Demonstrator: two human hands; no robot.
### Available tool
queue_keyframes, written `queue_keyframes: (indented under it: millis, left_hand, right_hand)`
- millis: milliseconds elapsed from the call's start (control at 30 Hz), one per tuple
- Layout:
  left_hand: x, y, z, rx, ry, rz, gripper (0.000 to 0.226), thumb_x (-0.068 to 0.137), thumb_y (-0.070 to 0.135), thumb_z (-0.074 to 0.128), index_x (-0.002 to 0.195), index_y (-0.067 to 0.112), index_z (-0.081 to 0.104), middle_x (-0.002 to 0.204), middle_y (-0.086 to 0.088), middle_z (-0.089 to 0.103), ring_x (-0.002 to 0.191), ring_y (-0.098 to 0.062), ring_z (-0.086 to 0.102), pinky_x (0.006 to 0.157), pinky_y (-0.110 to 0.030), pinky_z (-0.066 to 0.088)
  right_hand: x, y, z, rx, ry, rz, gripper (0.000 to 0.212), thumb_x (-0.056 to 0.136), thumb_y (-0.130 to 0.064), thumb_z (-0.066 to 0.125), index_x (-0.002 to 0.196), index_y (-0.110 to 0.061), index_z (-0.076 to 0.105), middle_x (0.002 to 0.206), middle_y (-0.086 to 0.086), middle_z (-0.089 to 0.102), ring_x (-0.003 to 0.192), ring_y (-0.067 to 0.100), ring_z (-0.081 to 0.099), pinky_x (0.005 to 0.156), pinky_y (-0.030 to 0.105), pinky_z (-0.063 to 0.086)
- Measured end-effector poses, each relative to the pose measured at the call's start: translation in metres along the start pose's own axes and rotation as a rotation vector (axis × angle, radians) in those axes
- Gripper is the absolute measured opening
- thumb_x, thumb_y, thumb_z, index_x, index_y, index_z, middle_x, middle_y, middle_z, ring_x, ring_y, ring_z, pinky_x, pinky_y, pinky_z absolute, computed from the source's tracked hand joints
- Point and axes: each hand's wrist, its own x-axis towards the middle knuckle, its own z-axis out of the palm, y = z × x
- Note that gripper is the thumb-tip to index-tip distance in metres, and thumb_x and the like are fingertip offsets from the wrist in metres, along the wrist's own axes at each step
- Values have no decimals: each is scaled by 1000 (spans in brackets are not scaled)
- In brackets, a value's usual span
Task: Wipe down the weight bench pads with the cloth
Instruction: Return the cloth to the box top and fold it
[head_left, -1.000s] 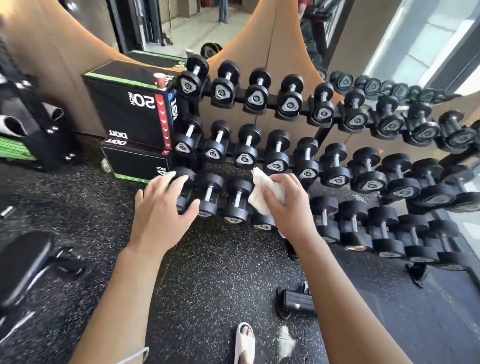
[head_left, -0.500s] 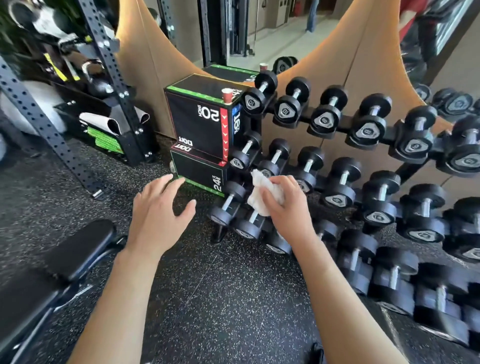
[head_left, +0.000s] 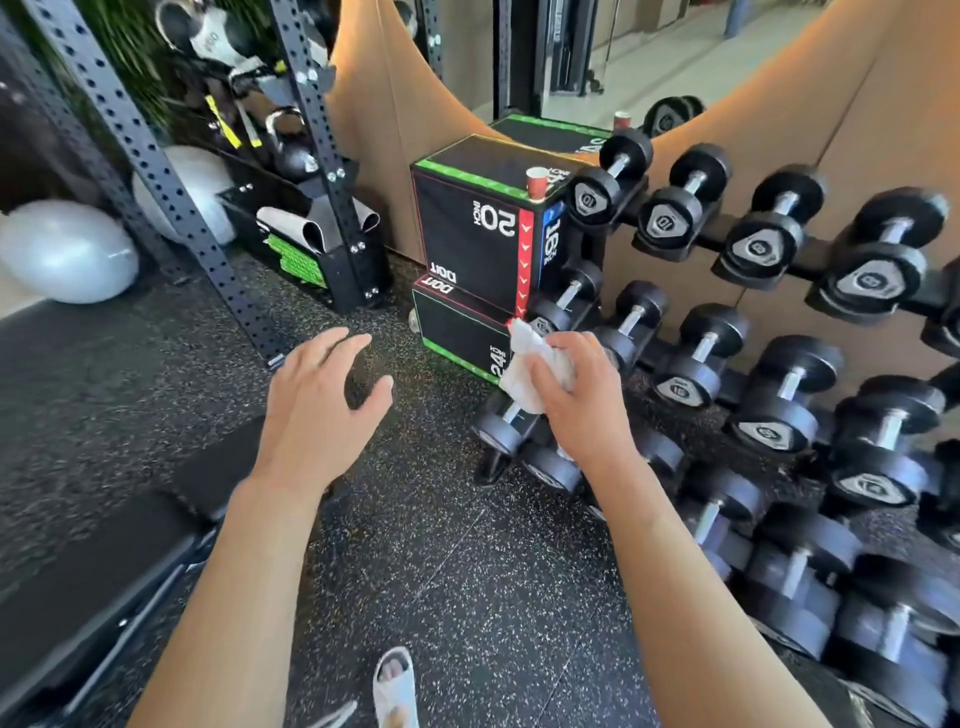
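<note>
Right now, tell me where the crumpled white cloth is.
In the head view, the crumpled white cloth is bunched in the right hand, centre-frame, before the stacked black jump boxes and dumbbell rack's left end.

Gym: tiered dumbbell rack (head_left: 769, 332) lining wall, stacked plyo boxes (head_left: 478, 260), perforated rig upright (head_left: 150, 171), speckled rubber floor (head_left: 467, 571) showing.

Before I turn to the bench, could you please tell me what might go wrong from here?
1. The dumbbell rack juts out close on your right, so a swinging right hand or the cloth could catch on it.
2. Your foot wears an open slipper near floor-level dumbbells; a stubbed toe seems possible.
3. The bench sits low to your left, out of the centre of view, so the empty left hand may misjudge it.
</note>
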Motion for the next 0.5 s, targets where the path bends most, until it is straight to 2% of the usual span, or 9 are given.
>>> queue_keyframes:
  millis: [67, 200, 400, 500]
  left_hand:
    - [14, -13, 4, -20, -3, 10, 55, 100, 49, 56, 150, 26, 52, 160, 1, 44, 147, -22, 35, 123, -49, 32]
    - [50, -49, 14, -66, -20, 43, 54, 100, 48, 57, 149, 25, 53, 158, 1, 45, 146, -23, 37, 122, -50, 34]
    - [120, -114, 19, -148, -31, 106, 51, 101, 44, 60, 148, 24, 55, 157, 1, 47, 145, -21, 38, 120, -46, 33]
    - [155, -146, 14, -173, -33, 135, 50, 100, 44, 61, 145, 24, 56, 155, 1, 48, 144, -21, 39, 120, -46, 34]
  right_hand:
    - [8, 1, 13, -1, 12, 11, 15, 100, -29, 65, 110, -35, 57, 113, -8, 58, 96, -2, 53, 82, 1, 34]
    - [29, 0, 47, -30, 28, 51, 13, 100, -31, 65, 112, -32, 60, 113, -10, 57, 102, -8, 53, 81, 5, 37]
    - [78, -20, 111, -80, 49, 77, 13, 99, -43, 61, 110, -37, 59, 110, -16, 56, 102, 1, 57, 86, 28, 47]
    - [107, -39, 143, -109, 65, 67, 20, 98, -45, 60, 114, -33, 62, 110, -17, 55, 100, 3, 57, 85, 30, 49]
